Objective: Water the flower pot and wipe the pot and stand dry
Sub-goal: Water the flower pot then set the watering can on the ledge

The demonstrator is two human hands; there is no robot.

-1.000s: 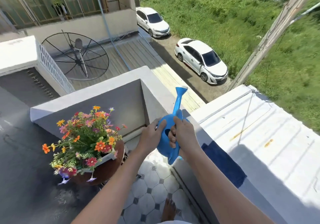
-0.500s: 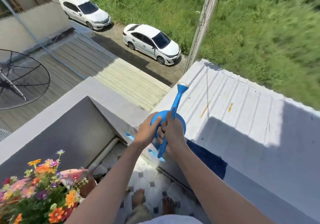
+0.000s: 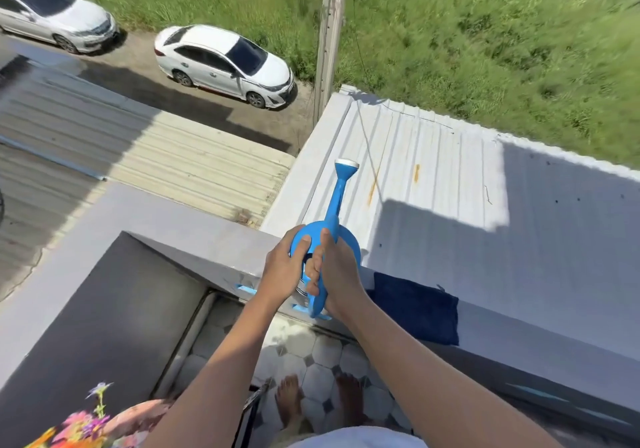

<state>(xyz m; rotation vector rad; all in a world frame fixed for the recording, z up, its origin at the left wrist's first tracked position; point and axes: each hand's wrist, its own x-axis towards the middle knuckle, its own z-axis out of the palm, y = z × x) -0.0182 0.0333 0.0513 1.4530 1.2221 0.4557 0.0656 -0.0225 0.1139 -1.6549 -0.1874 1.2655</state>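
A blue watering can (image 3: 337,205) is held over the top of the balcony wall (image 3: 207,240), its long spout pointing away toward the metal roof. My left hand (image 3: 282,267) grips the can's round body from the left. My right hand (image 3: 337,271) is wrapped around its handle from the right. A dark blue cloth (image 3: 415,305) lies draped on the wall just right of my right wrist. The flower pot (image 3: 138,416) with colourful flowers (image 3: 83,427) shows only at the bottom left corner, well away from the can. The stand is barely visible.
A white corrugated roof (image 3: 433,184) lies beyond the wall. The balcony floor (image 3: 318,354) has hexagon tiles with my bare feet (image 3: 291,399) on it. A pole (image 3: 329,39), two white cars (image 3: 225,63) and grass lie below.
The view has swung right and away from the flowers, which slid to the bottom left corner. The watering can stays in both hands and now sits lower, over the wall top.
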